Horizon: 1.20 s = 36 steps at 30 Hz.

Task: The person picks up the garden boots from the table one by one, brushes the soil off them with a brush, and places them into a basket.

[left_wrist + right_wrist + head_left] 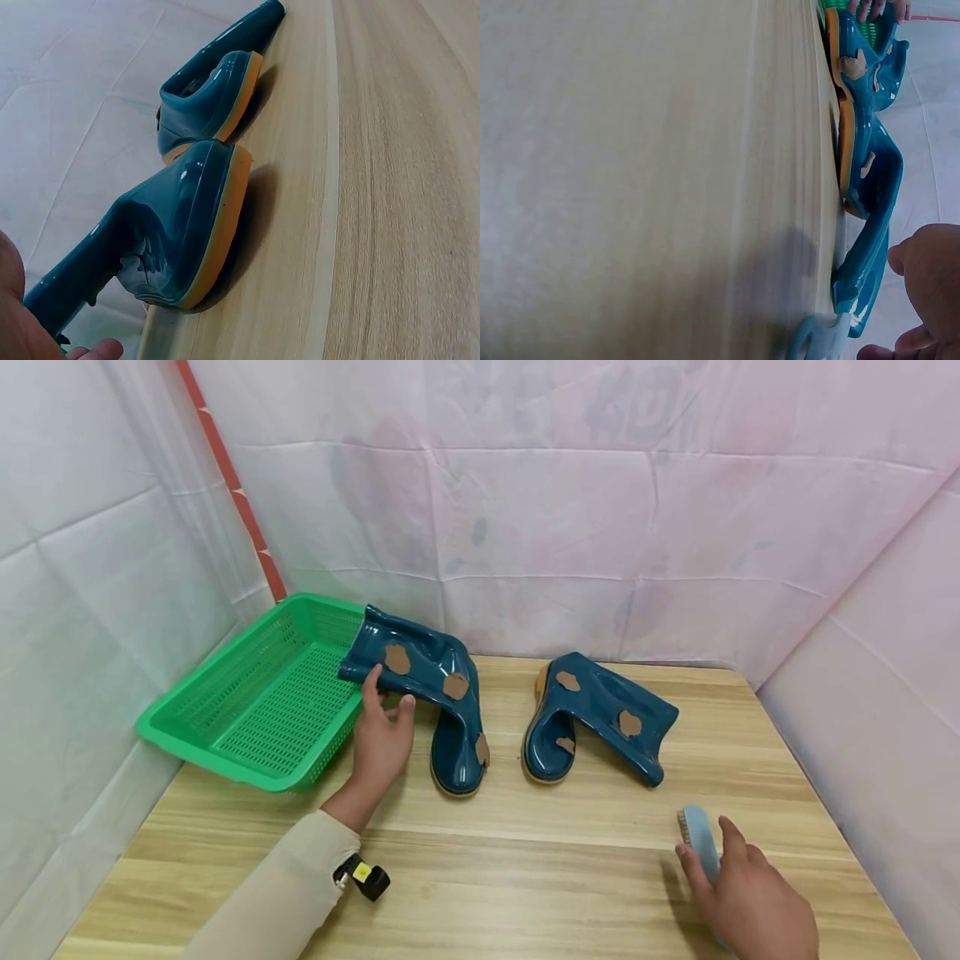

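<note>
Two blue rubber boots with brown patches lie on the table. My left hand (382,739) is at the lower edge of the left boot's (431,664) shaft, index fingertip at the rim and thumb apart from it; its other fingers are partly hidden. That shaft overlaps the green basket's edge, and the right boot (600,706) lies with its shaft to the right. At the front right is a light blue brush (699,835), bristles facing left. Over its rear part hovers my right hand (757,902), thumb and index finger spread on either side. The right wrist view shows part of the brush (821,337) below the fingers.
A green perforated basket (225,760) stands at the left, against the sheet. White sheeting (540,510) walls the back and both sides of the wooden table (525,877). A black strap device (367,877) sits at my left wrist.
</note>
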Each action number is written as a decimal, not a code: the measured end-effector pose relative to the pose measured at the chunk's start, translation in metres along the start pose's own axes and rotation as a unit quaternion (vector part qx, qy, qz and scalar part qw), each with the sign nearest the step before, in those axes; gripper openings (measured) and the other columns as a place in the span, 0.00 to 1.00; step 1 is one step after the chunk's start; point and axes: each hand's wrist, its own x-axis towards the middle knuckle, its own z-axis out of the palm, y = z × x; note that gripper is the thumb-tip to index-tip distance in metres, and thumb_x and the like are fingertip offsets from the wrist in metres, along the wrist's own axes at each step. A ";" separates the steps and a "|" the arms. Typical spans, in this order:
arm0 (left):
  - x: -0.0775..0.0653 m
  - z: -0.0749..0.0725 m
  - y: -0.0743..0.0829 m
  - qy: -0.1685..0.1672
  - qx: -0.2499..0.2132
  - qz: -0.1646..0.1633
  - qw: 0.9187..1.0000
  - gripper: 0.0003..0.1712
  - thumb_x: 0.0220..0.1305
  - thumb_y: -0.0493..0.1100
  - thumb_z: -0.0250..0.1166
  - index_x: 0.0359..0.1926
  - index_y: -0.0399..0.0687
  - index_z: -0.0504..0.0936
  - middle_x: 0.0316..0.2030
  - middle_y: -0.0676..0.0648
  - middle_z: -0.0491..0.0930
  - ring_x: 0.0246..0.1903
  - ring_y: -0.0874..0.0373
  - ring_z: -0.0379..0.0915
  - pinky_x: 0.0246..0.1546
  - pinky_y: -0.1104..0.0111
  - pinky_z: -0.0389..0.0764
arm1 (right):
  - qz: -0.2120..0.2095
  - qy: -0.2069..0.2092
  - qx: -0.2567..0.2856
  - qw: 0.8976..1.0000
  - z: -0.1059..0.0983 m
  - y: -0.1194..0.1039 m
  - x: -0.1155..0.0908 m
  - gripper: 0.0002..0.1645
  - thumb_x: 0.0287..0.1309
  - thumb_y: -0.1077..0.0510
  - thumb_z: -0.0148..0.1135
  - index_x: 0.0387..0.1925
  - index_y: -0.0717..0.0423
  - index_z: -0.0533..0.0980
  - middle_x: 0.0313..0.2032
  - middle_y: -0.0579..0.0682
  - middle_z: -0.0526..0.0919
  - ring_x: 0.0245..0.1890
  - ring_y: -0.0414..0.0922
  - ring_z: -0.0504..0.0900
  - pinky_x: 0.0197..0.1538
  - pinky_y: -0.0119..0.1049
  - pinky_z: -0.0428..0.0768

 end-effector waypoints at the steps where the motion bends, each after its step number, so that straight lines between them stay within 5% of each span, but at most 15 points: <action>1: 0.001 0.001 0.000 0.003 -0.005 -0.004 1.000 0.41 0.78 0.53 0.57 0.82 0.60 0.46 0.68 0.32 0.67 0.56 0.42 0.78 0.49 0.45 0.78 | 0.007 -0.004 -0.001 1.000 0.001 0.001 0.000 0.63 0.66 0.22 0.48 0.67 0.80 0.58 0.43 0.79 0.76 0.36 0.68 0.83 0.26 0.55 0.79; 13: 0.007 0.012 0.002 0.021 -0.051 -0.026 0.998 0.41 0.77 0.54 0.59 0.81 0.61 0.49 0.60 0.34 0.75 0.48 0.46 0.79 0.42 0.51 0.79 | 0.023 -0.065 0.014 0.998 0.010 0.009 0.002 0.74 0.62 0.15 0.38 0.67 0.87 0.48 0.46 0.87 0.71 0.41 0.75 0.81 0.30 0.59 0.80; 28: 0.016 0.030 0.008 0.070 -0.052 -0.070 0.994 0.43 0.72 0.55 0.65 0.76 0.59 0.49 0.40 0.35 0.82 0.39 0.43 0.79 0.44 0.50 0.76 | 0.028 -0.084 0.020 0.996 0.016 0.009 0.006 0.77 0.61 0.16 0.42 0.65 0.90 0.45 0.45 0.87 0.72 0.38 0.70 0.83 0.29 0.57 0.80; 36: 0.019 0.038 0.008 0.110 -0.061 -0.085 0.988 0.44 0.70 0.53 0.69 0.74 0.57 0.51 0.52 0.32 0.78 0.47 0.40 0.78 0.52 0.47 0.75 | 0.012 -0.071 0.017 0.997 0.016 0.007 0.004 0.67 0.70 0.27 0.50 0.63 0.93 0.48 0.45 0.88 0.72 0.38 0.74 0.82 0.29 0.58 0.80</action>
